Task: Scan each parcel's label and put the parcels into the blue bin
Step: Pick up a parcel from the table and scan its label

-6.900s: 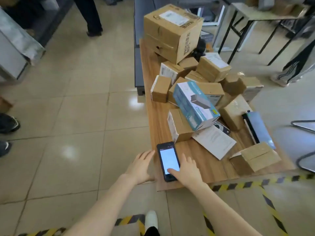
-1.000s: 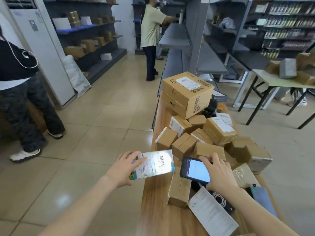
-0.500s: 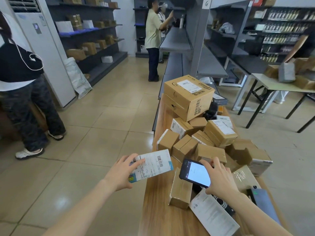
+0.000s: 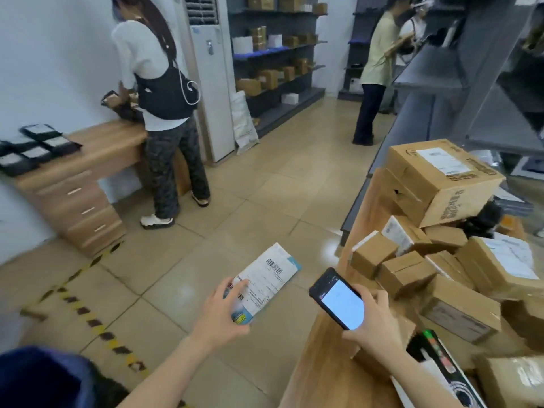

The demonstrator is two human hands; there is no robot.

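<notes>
Under the right hand (image 4: 374, 322) the table (image 4: 323, 363) now sits at the right of view, because the head has turned left, away from the shelves and toward open floor. Below and left of the left hand (image 4: 223, 313) a dark blue shape, most likely the bin (image 4: 44, 375), has come into the corner, where half a second ago it was out of sight. Beyond the right hand the pile (image 4: 441, 275) of boxes lies on the table, probably still to be scanned. The parcel (image 4: 265, 278), a flat white mailer with its barcode label up, has left the table and hangs over the floor tiles, with the left hand's fingers curled round its near end. The phone (image 4: 341, 301), screen lit, stays in the right hand, whose fingers wrap its lower end. The scan looks done, so dropping the parcel into the bin seems to be the next step.
</notes>
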